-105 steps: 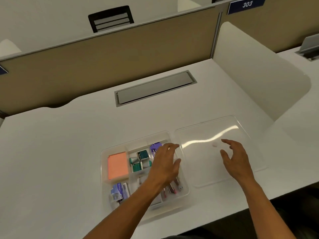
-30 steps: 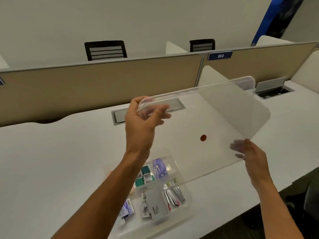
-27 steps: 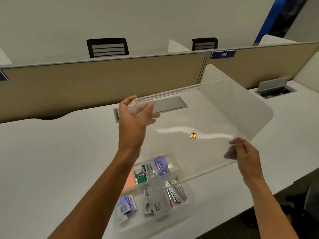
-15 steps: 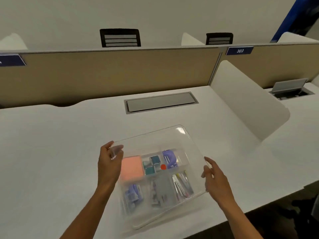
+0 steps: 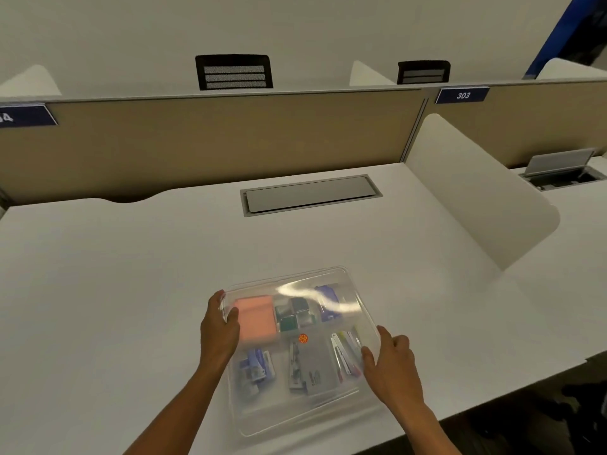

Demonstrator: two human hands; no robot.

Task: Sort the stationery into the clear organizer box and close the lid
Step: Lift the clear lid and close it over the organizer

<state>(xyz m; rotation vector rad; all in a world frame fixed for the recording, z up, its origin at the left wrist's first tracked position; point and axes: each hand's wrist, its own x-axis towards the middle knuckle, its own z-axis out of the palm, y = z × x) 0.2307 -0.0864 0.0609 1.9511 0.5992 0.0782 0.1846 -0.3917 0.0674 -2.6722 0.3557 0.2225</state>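
Holding: both hands keep the clear lid (image 5: pixel 315 284) over the box (image 5: pixel 305 418), which sits near the front edge of the desk (image 5: pixel 131 274).
Left grip: left hand (image 5: pixel 218 330) pinches the lid's left rim near its far corner, thumb on top, fingers underneath.
Right grip: right hand (image 5: pixel 392 366) clasps the lid's right rim towards the near corner, fingers curled over the edge.
Lid: covers the box, slightly askew; whether it is seated all round cannot be told.
Contents: pink pad (image 5: pixel 256 318), green clips (image 5: pixel 292 315), purple item (image 5: pixel 326 298), stapler-like tools (image 5: pixel 343 353), all blurred through the plastic.
Edges: box's near side lies close to the desk's front edge; white divider (image 5: pixel 476 198) stands well apart on the right.
Open room: bare desk to the left and behind, up to the grey cable hatch (image 5: pixel 310 194).
Change: half a second ago the lid was tilted above the box; now it lies lower and flatter, and both hands have come down with it.
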